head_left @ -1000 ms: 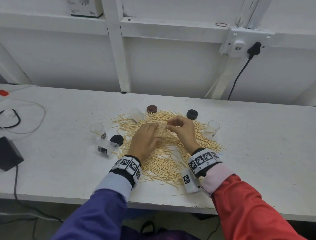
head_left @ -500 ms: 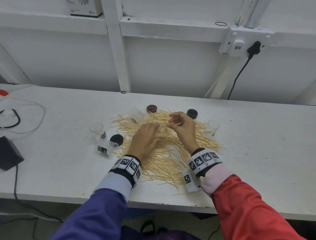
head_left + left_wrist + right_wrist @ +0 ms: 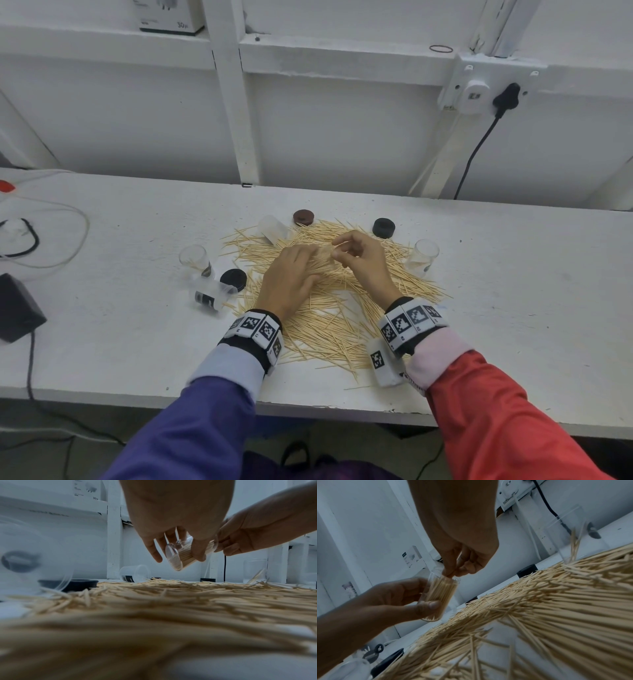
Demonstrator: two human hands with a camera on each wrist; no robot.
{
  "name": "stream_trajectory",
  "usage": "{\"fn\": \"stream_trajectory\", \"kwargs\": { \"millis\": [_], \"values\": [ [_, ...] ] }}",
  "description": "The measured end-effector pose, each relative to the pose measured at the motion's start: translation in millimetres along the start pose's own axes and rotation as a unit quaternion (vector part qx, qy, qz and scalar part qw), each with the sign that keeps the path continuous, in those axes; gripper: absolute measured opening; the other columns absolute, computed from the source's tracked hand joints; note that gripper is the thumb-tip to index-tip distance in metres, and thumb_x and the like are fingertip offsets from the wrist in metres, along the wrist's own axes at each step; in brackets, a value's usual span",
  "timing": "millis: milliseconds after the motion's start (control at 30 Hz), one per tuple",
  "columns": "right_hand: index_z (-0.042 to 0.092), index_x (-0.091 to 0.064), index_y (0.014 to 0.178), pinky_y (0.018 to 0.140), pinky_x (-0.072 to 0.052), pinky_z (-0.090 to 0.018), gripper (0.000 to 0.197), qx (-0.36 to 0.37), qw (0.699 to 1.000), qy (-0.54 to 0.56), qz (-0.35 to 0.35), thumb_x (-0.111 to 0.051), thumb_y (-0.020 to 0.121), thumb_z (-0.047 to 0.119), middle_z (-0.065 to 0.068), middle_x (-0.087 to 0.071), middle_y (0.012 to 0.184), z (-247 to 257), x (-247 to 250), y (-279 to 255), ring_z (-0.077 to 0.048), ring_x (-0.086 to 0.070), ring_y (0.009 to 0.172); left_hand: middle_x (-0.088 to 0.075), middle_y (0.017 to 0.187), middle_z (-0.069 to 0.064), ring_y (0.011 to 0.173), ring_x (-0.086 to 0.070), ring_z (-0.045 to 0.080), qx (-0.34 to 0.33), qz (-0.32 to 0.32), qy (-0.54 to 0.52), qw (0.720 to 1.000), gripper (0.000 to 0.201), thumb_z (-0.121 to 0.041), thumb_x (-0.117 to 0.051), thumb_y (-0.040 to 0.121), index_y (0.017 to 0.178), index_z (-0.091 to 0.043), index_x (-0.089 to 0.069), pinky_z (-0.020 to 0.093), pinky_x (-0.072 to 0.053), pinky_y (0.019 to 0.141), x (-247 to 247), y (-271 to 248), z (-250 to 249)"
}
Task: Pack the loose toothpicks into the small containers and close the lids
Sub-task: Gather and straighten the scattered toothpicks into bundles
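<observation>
While the left hand point(image 3: 399, 596) grips a toothpick-filled container point(image 3: 440, 596), the right hand point(image 3: 464, 558) pinches toothpicks point(image 3: 452, 573) beneath a "30w" box point(image 3: 168, 17).

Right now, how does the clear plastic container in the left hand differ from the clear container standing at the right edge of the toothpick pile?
The held clear plastic container is tilted, gripped by the left hand, and nearly full of toothpicks. The standing clear container is upright on the white table, untouched, with only a few toothpicks. The right hand works at the held one's mouth. Both are lidless.
</observation>
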State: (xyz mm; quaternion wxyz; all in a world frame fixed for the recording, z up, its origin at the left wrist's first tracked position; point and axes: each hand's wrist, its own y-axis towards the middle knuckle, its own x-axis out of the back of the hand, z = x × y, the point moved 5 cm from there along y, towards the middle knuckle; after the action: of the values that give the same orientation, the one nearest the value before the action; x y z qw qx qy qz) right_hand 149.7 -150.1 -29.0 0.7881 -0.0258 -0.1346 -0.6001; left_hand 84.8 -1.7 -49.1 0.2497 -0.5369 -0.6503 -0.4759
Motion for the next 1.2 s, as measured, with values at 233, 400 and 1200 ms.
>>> {"fn": "stream_trajectory", "kwargs": {
  "millis": [233, 400, 1200],
  "values": [
    [0.022, -0.06, 0.083, 0.065, -0.048, -0.024, 0.025, -0.001, 0.999, -0.034, 0.001, -0.072, 0.08, 0.001, 0.002, -0.066, 0.086, 2, 6, 4, -0.007, -0.059, 0.073, -0.057, 0.127, 0.003, 0.117, -0.05, 0.02, 0.015, -0.002, 0.004, 1.0, 0.053, -0.031, -0.068, 0.087, 0.133, -0.012, -0.051, 0.032, -0.044, 0.091, 2, 0, 1],
    [0.019, -0.061, 0.088, 0.072, -0.053, -0.028, 0.021, 0.004, 0.999, -0.031, -0.017, -0.078, 0.078, 0.01, 0.001, -0.068, 0.085, 2, 8, 5, -0.008, -0.061, 0.075, -0.057, 0.127, 0.004, 0.116, -0.05, 0.02, 0.007, 0.005, 0.01, 1.0, 0.054, -0.032, -0.067, 0.088, 0.135, -0.011, -0.05, 0.03, -0.042, 0.092, 1, 0, 0],
    [0.009, -0.057, 0.108, 0.069, -0.058, -0.031, 0.053, -0.128, 0.986, -0.024, 0.103, -0.083, 0.065, -0.006, -0.01, -0.061, 0.11, -7, -1, -5, -0.021, -0.068, 0.081, -0.046, 0.141, 0.009, 0.131, -0.042, 0.026, 0.017, 0.012, 0.046, 0.999, 0.073, -0.021, -0.078, 0.079, 0.141, -0.01, -0.043, 0.043, -0.043, 0.104, -2, 2, 6]
  ]
}}
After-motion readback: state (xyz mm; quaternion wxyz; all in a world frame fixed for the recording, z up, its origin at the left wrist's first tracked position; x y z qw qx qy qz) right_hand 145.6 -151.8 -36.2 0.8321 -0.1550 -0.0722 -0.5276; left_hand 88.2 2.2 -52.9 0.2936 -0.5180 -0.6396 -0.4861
